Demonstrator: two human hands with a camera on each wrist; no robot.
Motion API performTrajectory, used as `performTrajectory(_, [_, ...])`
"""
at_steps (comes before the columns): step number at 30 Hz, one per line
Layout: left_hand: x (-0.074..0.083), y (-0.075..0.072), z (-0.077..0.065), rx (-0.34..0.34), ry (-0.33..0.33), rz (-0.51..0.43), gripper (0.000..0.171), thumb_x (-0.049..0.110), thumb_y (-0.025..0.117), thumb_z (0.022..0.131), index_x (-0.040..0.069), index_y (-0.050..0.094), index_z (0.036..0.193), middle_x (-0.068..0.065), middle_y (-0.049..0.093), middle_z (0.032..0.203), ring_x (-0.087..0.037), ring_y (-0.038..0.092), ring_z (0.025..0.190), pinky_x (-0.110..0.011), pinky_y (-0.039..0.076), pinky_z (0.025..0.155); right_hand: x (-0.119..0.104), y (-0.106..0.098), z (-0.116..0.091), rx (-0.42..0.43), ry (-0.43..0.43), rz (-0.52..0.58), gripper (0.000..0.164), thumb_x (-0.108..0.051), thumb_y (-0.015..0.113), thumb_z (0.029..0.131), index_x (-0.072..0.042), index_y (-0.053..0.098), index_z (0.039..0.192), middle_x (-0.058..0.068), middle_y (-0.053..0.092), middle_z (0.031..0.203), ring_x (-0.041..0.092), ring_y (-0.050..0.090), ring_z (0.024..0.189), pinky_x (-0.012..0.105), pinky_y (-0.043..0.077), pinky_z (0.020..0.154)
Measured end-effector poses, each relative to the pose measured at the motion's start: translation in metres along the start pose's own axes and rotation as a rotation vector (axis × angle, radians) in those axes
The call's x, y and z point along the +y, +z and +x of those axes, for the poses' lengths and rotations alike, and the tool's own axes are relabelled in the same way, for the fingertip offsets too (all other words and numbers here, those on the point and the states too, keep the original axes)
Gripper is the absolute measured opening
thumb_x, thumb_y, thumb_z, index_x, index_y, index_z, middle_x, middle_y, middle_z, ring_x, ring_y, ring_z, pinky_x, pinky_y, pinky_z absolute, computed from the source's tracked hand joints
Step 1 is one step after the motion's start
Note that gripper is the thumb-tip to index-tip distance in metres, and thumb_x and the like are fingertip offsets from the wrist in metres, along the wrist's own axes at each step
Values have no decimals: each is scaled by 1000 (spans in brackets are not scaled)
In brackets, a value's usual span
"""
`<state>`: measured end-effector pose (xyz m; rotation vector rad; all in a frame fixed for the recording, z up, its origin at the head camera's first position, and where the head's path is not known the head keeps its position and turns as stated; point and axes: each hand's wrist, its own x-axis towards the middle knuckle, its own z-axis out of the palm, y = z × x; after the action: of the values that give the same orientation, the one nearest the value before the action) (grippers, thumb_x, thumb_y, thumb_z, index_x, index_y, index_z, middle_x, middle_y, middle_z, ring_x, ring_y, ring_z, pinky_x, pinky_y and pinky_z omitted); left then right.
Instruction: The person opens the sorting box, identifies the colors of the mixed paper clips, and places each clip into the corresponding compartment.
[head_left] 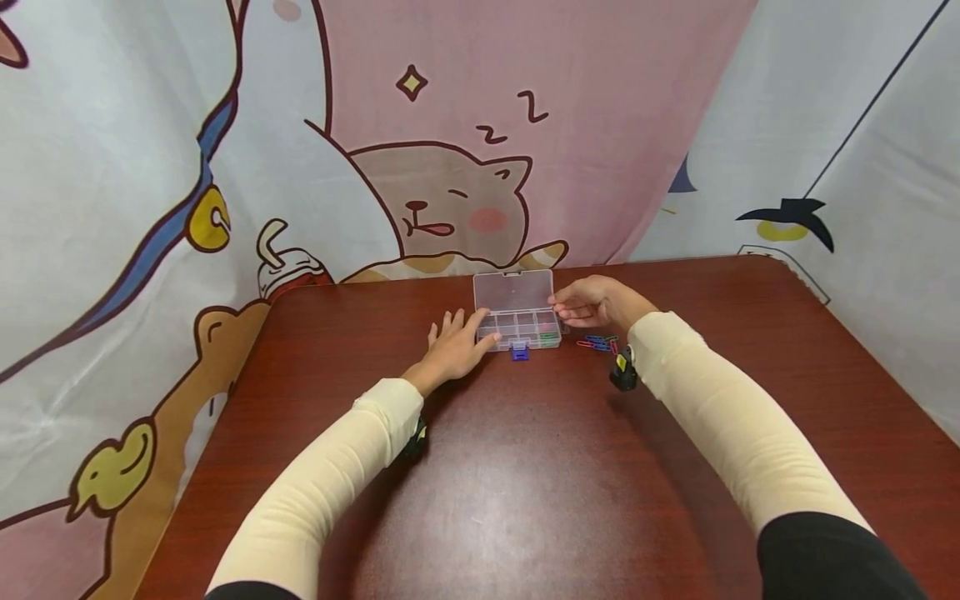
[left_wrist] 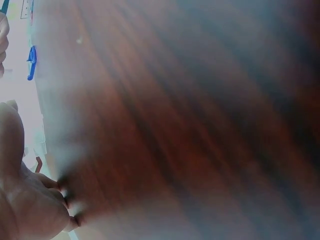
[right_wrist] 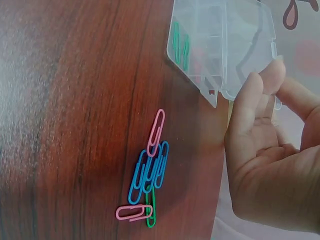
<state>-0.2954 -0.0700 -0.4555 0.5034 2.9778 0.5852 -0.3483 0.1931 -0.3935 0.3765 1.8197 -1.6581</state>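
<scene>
A clear compartment box (head_left: 517, 340) sits near the far edge of the table, its lid (head_left: 513, 292) raised and its blue latch (head_left: 520, 352) toward me. My left hand (head_left: 452, 348) rests at the box's left side, fingers spread, thumb and index fingertips right at its edge. At the opposite side, my right hand (head_left: 588, 302) has bent fingers, tips close together and overlapping the lid's edge; I cannot tell whether they pinch anything. Green paper clips (right_wrist: 181, 47) lie in the near right compartment, with something pink (right_wrist: 196, 65) behind them.
Right of the box lies a loose group of paper clips: blue ones (right_wrist: 149, 170), pink ones (right_wrist: 156, 132) and a green one (right_wrist: 151, 212). A patterned cloth (head_left: 450, 200) hangs directly behind the table (head_left: 525, 467).
</scene>
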Motion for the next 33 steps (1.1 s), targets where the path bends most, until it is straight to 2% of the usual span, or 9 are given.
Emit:
performTrajectory(7, [0,1,2,10,6,4,60,60,32,90,30,26,141,-20,23,144,-41,13,131,-59,9,99,1,-6,-3,-10,11,-35,34,-14,61,88,2,55,117,1,64,69,10,61,60,30,50,69])
performTrajectory(15, [-1,3,2,14,1,26,61,62,31,89,32,25,141,-19,24,144,-40,14,132,-59,9,99,7,-10,-4,22,9,-70,27,-13,59,89,2,58,111,3,64,68,12,62,59,29,51,64])
performTrajectory(28, [0,4,2,26,4,38,61,62,32,89,31,26,141,-19,25,144,-39,15,131,-58,10,99,18,-27,-12,71,0,-147,41,-16,61,87,4,51,121,1,63,65,10,61,54,30,51,63])
performTrajectory(30, [0,3,2,24,7,36,61,62,32,89,31,26,141,-19,25,144,-39,15,131,-58,10,99,21,-28,-15,97,-16,-210,36,-16,62,86,6,56,114,2,63,63,10,60,53,31,51,63])
performTrajectory(33, [0,3,1,22,5,28,61,62,33,89,31,26,141,-19,24,144,-39,14,132,-59,9,99,25,-27,-18,147,-39,-383,23,-16,65,84,6,65,92,3,62,59,11,59,50,33,52,60])
